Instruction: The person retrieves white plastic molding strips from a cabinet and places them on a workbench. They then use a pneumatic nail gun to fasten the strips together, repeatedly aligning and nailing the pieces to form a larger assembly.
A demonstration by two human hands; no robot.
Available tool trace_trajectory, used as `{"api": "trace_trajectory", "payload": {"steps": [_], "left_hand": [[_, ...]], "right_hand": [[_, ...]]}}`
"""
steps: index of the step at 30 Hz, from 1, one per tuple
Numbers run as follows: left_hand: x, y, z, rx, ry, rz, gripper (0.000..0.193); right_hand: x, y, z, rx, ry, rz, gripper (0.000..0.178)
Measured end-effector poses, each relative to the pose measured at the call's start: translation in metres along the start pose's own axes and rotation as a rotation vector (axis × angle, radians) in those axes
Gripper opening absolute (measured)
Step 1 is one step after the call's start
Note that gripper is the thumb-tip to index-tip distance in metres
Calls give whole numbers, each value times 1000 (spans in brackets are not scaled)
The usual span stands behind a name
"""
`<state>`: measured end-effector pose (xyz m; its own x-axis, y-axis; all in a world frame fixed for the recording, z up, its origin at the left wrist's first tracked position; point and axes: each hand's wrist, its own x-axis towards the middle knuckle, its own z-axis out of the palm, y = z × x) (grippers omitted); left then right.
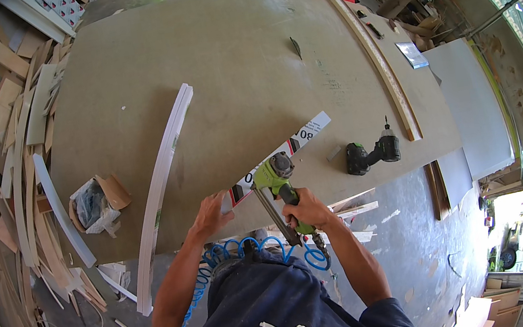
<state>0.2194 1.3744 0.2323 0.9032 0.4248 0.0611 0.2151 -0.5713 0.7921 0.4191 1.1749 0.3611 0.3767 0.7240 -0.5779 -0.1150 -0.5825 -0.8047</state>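
Note:
My right hand (pixel 308 209) is wrapped round the grip of a green and black pneumatic nail gun (pixel 270 174). Its head sits over a white printed strip (pixel 311 132) that lies slantwise near the front edge of the worktable; whether the nose touches the strip is hidden. With my left hand (pixel 212 215) I grip the near left end of that strip, fingers closed. A coiled blue air hose (pixel 319 257) hangs by the gun's base and runs across in front of my body. To the left lies a bundle of long white strips (pixel 165 179), jutting over the table's front edge.
A black cordless drill (pixel 372 151) lies on the worktable (pixel 232 65) at the right. Beyond it are a long wooden strip (pixel 377 63) and a small dark piece (pixel 296 48). An opened carton with plastic (pixel 98 204) stands left, beside piled boards (pixel 24 174).

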Motion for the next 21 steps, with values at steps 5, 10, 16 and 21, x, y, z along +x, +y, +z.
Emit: {"api": "trace_trajectory", "payload": {"steps": [5, 10, 16, 21], "left_hand": [[0, -3, 1, -18, -15, -17, 63], [0, 1, -1, -7, -23, -38, 63], [0, -3, 2, -16, -8, -40, 64], [1, 2, -2, -45, -37, -64, 64]], "right_hand": [[-1, -5, 0, -16, -7, 22, 35], [0, -2, -1, -9, -9, 21, 33], [-2, -5, 1, -33, -21, 19, 33], [-3, -4, 5, -12, -27, -2, 30]]}}
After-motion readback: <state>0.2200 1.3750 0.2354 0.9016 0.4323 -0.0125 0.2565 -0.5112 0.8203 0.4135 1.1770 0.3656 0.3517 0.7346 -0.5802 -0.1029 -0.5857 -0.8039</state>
